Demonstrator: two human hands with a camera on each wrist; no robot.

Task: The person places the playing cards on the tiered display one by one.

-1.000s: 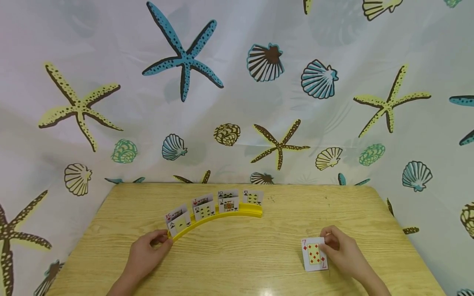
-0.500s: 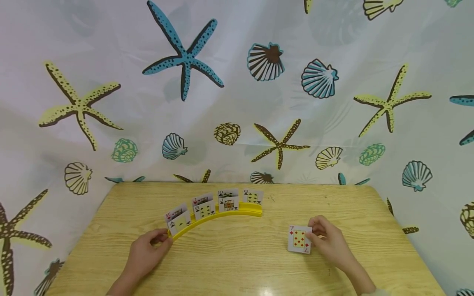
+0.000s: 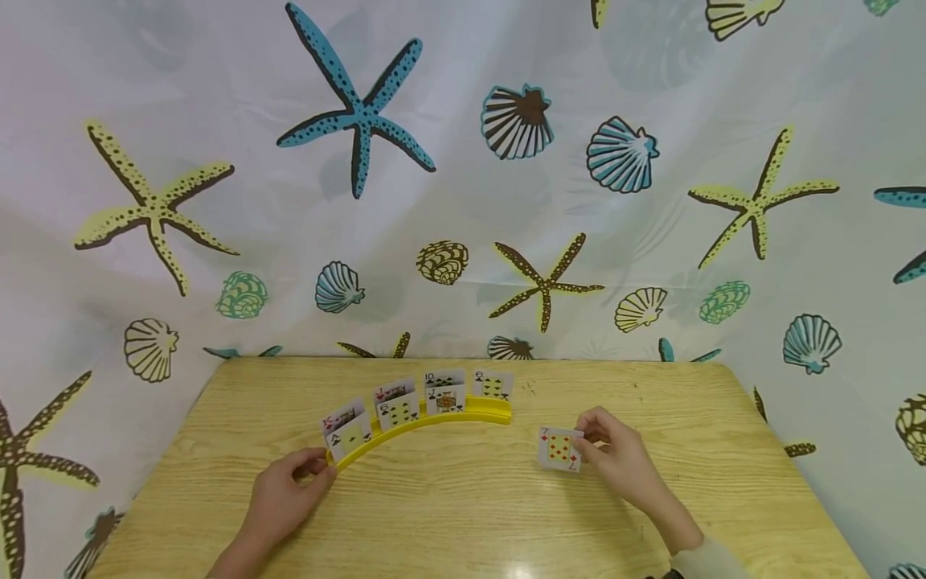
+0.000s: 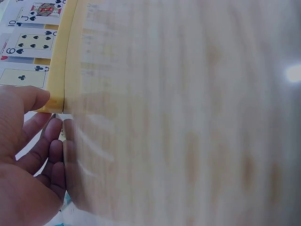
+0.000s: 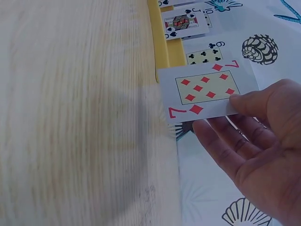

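A curved yellow card holder [image 3: 452, 418] stands on the table with several playing cards upright in two rows. The ace of clubs [image 3: 350, 438], a six of spades [image 3: 399, 412] and the jack of spades [image 3: 445, 400] are in front; a six of clubs [image 3: 493, 385] stands behind at the right end. My left hand [image 3: 289, 490] pinches the holder's left end between thumb and fingers. Above the table, right of the holder, my right hand [image 3: 622, 458] pinches the seven of diamonds [image 3: 559, 449] by its right edge, face toward me.
The wooden table [image 3: 448, 515] reaches back to a white curtain [image 3: 448, 201] printed with starfish and shells, which also hangs at both sides. Bare wood lies between the two hands.
My right hand has carried the seven of diamonds leftward and away from me, nearer the holder's right end. The left hand and the holder have stayed put.
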